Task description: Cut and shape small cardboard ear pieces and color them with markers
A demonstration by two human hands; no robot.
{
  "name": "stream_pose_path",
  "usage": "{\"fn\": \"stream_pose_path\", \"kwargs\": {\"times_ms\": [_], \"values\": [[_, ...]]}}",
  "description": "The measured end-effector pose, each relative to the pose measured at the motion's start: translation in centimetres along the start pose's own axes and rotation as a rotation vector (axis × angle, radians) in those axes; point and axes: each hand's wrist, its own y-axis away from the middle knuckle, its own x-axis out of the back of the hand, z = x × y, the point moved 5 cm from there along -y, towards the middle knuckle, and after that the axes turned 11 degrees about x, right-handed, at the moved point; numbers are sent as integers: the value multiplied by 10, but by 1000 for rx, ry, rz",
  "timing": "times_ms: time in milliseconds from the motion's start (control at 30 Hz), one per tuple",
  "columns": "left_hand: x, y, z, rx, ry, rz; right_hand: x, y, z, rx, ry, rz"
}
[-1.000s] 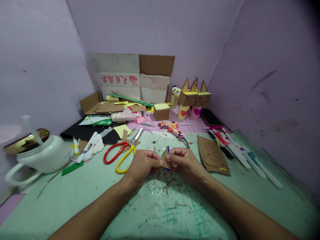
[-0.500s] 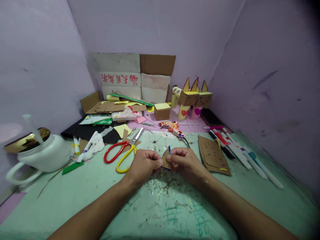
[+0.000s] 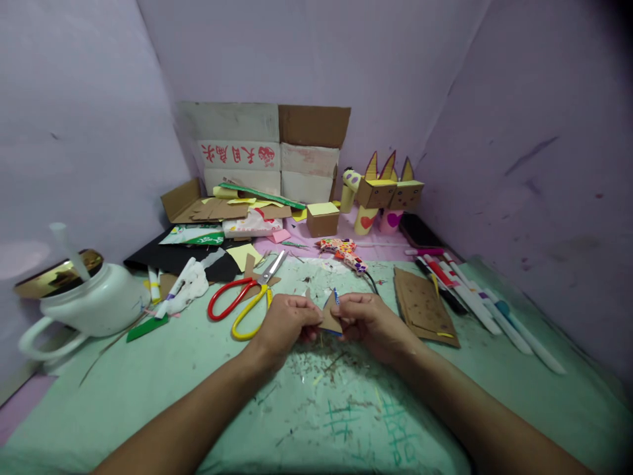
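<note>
A small piece of cardboard [image 3: 330, 320] with a blue edge is pinched between my two hands above the table. My left hand [image 3: 291, 324] grips its left side between thumb and fingers. On the right, my right hand [image 3: 368, 323] has its fingertips closed on the other side. Beside my left hand lie scissors [image 3: 263, 289] with one red and one yellow handle, blades apart. Just beyond my hands is a glue gun [image 3: 349, 257] with a colourful pattern and a black cord. My fingers cover part of the cardboard piece.
A flat brown cardboard piece [image 3: 425, 307] and several markers [image 3: 482, 303] lie to the right. At left stands a white mug [image 3: 99, 300] with a straw. Cardboard animal figures [image 3: 378, 194], a small box [image 3: 322, 223] and an opened carton [image 3: 242, 148] stand at the back.
The cardboard piece has turned slightly, showing more of its plain brown face between my hands. The whole view has shifted slightly. Both hands keep their pinch.
</note>
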Motion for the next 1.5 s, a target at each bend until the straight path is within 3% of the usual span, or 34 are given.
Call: {"fn": "stream_pose_path", "kwargs": {"times_ms": [300, 767, 1033, 1500], "values": [[-1, 2, 2, -14, -14, -79, -1, -1, -2, 2, -42, -10], [-2, 8, 9, -9, -148, -31, 3, 0, -4, 107, 84, -40], [-1, 2, 3, 28, -151, -35, 3, -1, -1, 161, 117, -79], [1, 1, 3, -23, -52, 12, 0, 1, 3, 73, 32, -97]]}}
